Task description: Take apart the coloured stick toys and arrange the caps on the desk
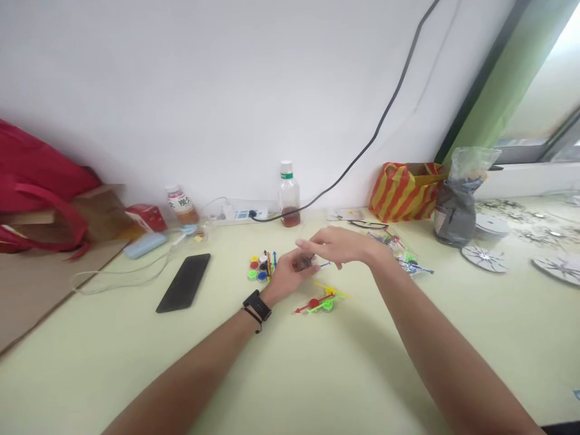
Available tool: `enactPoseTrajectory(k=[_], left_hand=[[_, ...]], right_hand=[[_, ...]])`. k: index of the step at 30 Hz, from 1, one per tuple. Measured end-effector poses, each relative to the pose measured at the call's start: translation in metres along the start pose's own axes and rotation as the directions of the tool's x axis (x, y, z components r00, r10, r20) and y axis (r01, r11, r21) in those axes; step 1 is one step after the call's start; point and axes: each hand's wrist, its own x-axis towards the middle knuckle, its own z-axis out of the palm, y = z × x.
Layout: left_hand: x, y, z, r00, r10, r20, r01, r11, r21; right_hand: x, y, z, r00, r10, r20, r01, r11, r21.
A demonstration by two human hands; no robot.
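Two bottles by the wall: labelled bottle, clear bottle with brown dregs | left hand curled shut on small dark piece above the worktop | stick-and-disc model lying just before the hands, long axis left-right | right hand forefinger stretched left, grip unclear | plastic bag holding dark contents

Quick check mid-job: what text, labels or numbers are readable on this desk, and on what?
Nothing reads clearly.
Drink bottle label: dark characters, too blurred to read.
Red box: print too small to read.
Power strip sticker: unreadable.
Clear bottle green band: unreadable.
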Motion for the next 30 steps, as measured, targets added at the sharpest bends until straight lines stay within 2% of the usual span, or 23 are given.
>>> enactPoseTrajectory(k=[5, 9, 12, 15, 17, 20, 21, 22, 23, 24, 25, 26, 27, 28, 29, 30], left_hand=[[0.002, -0.002, 0.000, 1.000, -0.002, 0.017, 0.002, 1.000, 0.011], [0.001, -0.001, -0.001, 0.999, 0.007, 0.036, -0.007, 1.000, 0.017], [-0.002, 0.002, -0.001, 0.998, 0.004, 0.055, -0.006, 0.999, 0.051], [-0.002, 0.002, -0.001, 0.998, -0.031, 0.061, 0.029, 0.999, 0.035], [-0.001, 0.001, 0.000, 0.998, -0.040, 0.039, 0.040, 0.999, 0.010], [0.002, 0.001, -0.001, 0.998, -0.056, -0.021, 0.055, 0.998, -0.015], [0.002, 0.001, -0.002, 0.996, -0.068, -0.058, 0.066, 0.997, -0.042], [0.003, 0.002, -0.002, 0.991, -0.089, -0.101, 0.081, 0.993, -0.082], [0.004, 0.002, -0.003, 0.983, -0.117, -0.142, 0.100, 0.987, -0.126], [0.004, 0.002, -0.003, 0.975, -0.146, -0.168, 0.119, 0.979, -0.164], [0.005, 0.002, -0.004, 0.970, -0.169, -0.173, 0.136, 0.973, -0.187], [0.005, 0.001, -0.004, 0.970, -0.182, -0.161, 0.151, 0.971, -0.187], [0.005, 0.000, -0.005, 0.972, -0.184, -0.143, 0.159, 0.972, -0.173], [0.006, -0.001, -0.005, 0.975, -0.178, -0.131, 0.158, 0.976, -0.153], [0.006, -0.003, -0.005, 0.977, -0.168, -0.129, 0.151, 0.979, -0.133], [0.007, -0.004, -0.005, 0.978, -0.161, -0.135, 0.146, 0.982, -0.118]], right_hand=[[0.003, 0.001, 0.003, 0.996, 0.056, -0.064, -0.060, 0.997, -0.057], [0.003, 0.007, 0.003, 0.993, 0.118, 0.023, -0.116, 0.990, -0.078], [0.002, 0.011, 0.000, 0.999, 0.034, 0.005, -0.033, 0.996, -0.081], [0.002, 0.012, -0.004, 0.988, -0.093, -0.119, 0.085, 0.994, -0.073], [0.001, 0.010, -0.005, 0.952, -0.133, -0.276, 0.121, 0.991, -0.061], [-0.002, 0.004, -0.009, 0.824, -0.133, -0.550, 0.161, 0.987, 0.003], [-0.004, 0.002, -0.010, 0.783, -0.118, -0.611, 0.186, 0.981, 0.049], [-0.006, 0.001, -0.013, 0.768, -0.107, -0.632, 0.220, 0.970, 0.103], [-0.009, 0.000, -0.015, 0.790, -0.113, -0.603, 0.254, 0.955, 0.155], [-0.010, 0.001, -0.016, 0.845, -0.144, -0.515, 0.279, 0.940, 0.197], [-0.011, 0.002, -0.017, 0.909, -0.197, -0.367, 0.291, 0.931, 0.222], [-0.011, 0.004, -0.016, 0.951, -0.251, -0.179, 0.288, 0.931, 0.224], [-0.008, 0.006, -0.013, 0.961, -0.275, 0.013, 0.267, 0.943, 0.201], [-0.004, 0.009, -0.009, 0.952, -0.253, 0.173, 0.228, 0.962, 0.150], [0.001, 0.012, -0.003, 0.943, -0.190, 0.273, 0.176, 0.982, 0.073], [0.008, 0.014, 0.005, 0.945, -0.094, 0.312, 0.105, 0.994, -0.021]])
